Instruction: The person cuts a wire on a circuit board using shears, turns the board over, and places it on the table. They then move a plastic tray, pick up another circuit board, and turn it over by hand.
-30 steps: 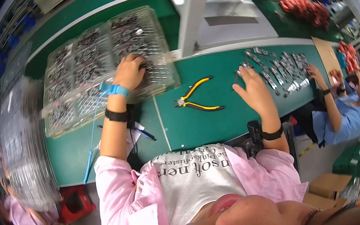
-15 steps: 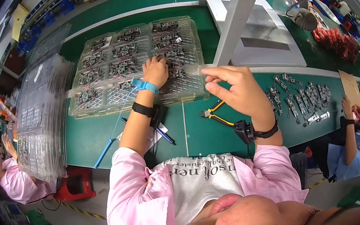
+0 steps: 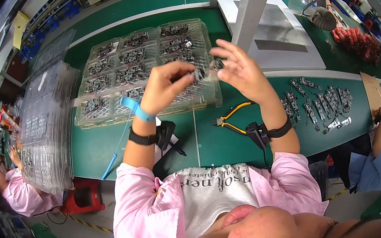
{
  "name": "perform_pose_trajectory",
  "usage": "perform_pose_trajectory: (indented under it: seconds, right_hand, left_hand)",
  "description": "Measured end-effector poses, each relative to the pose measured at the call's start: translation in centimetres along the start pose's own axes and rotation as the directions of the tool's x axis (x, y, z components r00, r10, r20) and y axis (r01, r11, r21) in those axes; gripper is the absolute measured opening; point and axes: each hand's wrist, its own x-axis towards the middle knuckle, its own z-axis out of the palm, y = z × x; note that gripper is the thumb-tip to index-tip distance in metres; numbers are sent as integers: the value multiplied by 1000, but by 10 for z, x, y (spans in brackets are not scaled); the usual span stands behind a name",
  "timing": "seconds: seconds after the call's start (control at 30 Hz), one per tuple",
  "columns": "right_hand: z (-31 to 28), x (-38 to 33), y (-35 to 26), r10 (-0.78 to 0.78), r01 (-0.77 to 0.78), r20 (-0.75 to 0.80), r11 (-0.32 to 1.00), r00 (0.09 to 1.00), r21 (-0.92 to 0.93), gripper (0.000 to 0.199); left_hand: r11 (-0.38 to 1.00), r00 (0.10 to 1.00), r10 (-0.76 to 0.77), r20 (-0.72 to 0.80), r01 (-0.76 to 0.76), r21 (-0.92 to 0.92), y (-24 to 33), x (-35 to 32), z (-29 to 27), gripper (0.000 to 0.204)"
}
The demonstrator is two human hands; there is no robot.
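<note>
Above the near right part of a clear plastic tray [image 3: 84,116], my two hands are close together. My left hand [image 3: 162,87], with a blue wrist strap [image 3: 137,108], pinches a small electronic circuit board [image 3: 200,73] between thumb and fingers. My right hand [image 3: 246,74] faces it from the right, its thumb and fingers around a small dark board piece [image 3: 217,64]. Whether both pieces belong to one strip cannot be made out. Several clusters of similar boards [image 3: 132,72] lie in the tray's compartments. Yellow-and-black pliers [image 3: 231,121] lie open on the green table below my right hand.
Rows of loose boards [image 3: 318,102] lie on the green table [image 3: 177,163] at the right. A tall stack of clear trays [image 3: 44,126] stands left. A grey metal post [image 3: 253,11] rises beside a white panel [image 3: 298,48]. Co-workers sit at both sides.
My left hand has lifted out of the tray and come nearer, now with a circuit board in its fingers. My right hand has moved slightly up and left to meet it.
</note>
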Motion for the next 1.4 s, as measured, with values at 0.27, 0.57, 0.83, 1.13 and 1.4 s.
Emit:
perform_pose_trajectory:
  seconds: [0.27, 0.57, 0.83, 1.13, 1.4]
  right_hand:
    - [-16, -12, -29, 129, -423, 567, 801, 814, 424, 32]
    - [-22, -15, -47, 222, -469, 435, 632, 873, 617, 27]
    - [-26, -16, -44, 121, -278, 259, 606, 958, 745, 27]
    - [-26, -16, -41, 145, -356, 328, 497, 933, 792, 26]
    - [-23, -16, -42, 107, -333, 325, 503, 940, 798, 24]
  left_hand:
    - [911, 939, 319, 130, -341, 232, 43, -32, -6, 20]
    - [950, 952, 306, -26, -304, 74, 50, -39, -14, 35]
    - [900, 968, 243, -57, -247, -358, 51, -44, -17, 50]
    - [789, 896, 440, -66, -421, -447, 44, -46, -21, 41]
    - [775, 905, 421, -59, -393, -495, 45, -48, -21, 40]
